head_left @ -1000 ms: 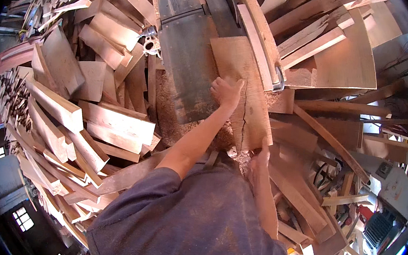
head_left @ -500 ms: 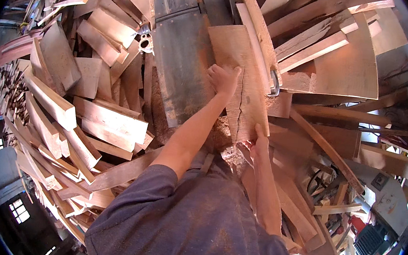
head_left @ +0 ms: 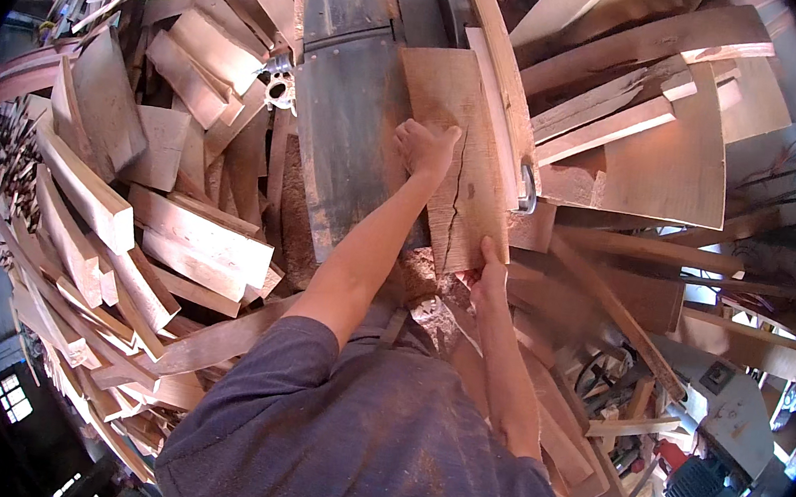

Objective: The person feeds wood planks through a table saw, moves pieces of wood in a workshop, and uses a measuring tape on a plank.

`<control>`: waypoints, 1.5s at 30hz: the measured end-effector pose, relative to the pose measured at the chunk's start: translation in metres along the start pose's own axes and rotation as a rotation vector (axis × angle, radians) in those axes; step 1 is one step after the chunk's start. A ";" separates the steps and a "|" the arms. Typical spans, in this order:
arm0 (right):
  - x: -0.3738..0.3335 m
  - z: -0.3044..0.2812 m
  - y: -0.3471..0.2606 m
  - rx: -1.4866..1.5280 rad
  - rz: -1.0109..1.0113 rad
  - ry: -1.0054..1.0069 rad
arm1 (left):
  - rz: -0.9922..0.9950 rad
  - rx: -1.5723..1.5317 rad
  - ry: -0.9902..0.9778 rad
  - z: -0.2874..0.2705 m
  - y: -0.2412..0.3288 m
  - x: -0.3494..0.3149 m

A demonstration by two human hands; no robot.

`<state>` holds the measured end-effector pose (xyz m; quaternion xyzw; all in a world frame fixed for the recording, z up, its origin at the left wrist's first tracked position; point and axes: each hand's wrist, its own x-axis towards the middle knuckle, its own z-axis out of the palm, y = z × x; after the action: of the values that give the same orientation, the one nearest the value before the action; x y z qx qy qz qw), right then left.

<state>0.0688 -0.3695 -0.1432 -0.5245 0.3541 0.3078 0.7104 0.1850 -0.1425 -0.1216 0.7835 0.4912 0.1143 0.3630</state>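
A flat wooden board [head_left: 469,174] with a long dark crack lies on the grey metal table [head_left: 342,136] of a woodworking machine. Its right side runs close along a wooden fence [head_left: 493,45]. My left hand [head_left: 426,150] is closed over the board's left edge, near mid-length, thumb on the top face. At the near right corner, my right hand [head_left: 489,273] grips the board's end with the thumb on top; its other fingers are mostly hidden. Sawdust and shavings [head_left: 419,275] lie below the near end, close to my body.
Stacked curved wood pieces [head_left: 209,243] crowd the left side. A metal clamp [head_left: 527,189] sits on the fence's near end. Boards and offcuts [head_left: 665,150] lie on the right, with a slanting wooden bar [head_left: 624,316] and a dark finned motor [head_left: 695,488] lower down.
The cracked board has slid slightly forward along the fence, away from me, both hands moving with it and keeping their grip. The whole view has shifted a little.
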 end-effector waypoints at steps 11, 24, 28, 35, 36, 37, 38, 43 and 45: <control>-0.002 0.020 -0.012 -0.071 -0.024 0.021 | -0.027 0.002 -0.004 -0.004 0.013 0.014; 0.005 0.032 -0.018 -0.021 -0.015 0.013 | 0.030 0.030 0.051 0.006 0.011 0.031; 0.007 0.036 -0.019 -0.005 -0.032 0.002 | 0.002 -0.007 0.024 0.005 0.012 0.034; 0.019 0.036 -0.018 -0.044 -0.015 0.011 | -0.011 0.009 0.016 0.003 0.016 0.042; 0.022 0.035 -0.017 -0.039 -0.029 0.011 | -0.014 0.012 0.012 0.002 0.018 0.042; 0.025 0.034 -0.016 -0.035 -0.043 0.010 | -0.022 0.011 0.005 0.002 0.020 0.042; 0.028 0.034 -0.015 -0.030 -0.056 0.010 | -0.031 0.010 -0.001 0.001 0.022 0.042; 0.034 0.038 -0.016 -0.035 -0.039 0.034 | -0.032 -0.060 0.002 -0.005 0.025 0.048; 0.030 0.046 -0.021 -0.013 -0.015 0.045 | -0.045 -0.053 0.021 -0.004 0.026 0.051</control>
<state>0.1106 -0.3282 -0.1476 -0.5385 0.3642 0.2926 0.7012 0.2259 -0.1040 -0.1103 0.7611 0.5093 0.1271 0.3809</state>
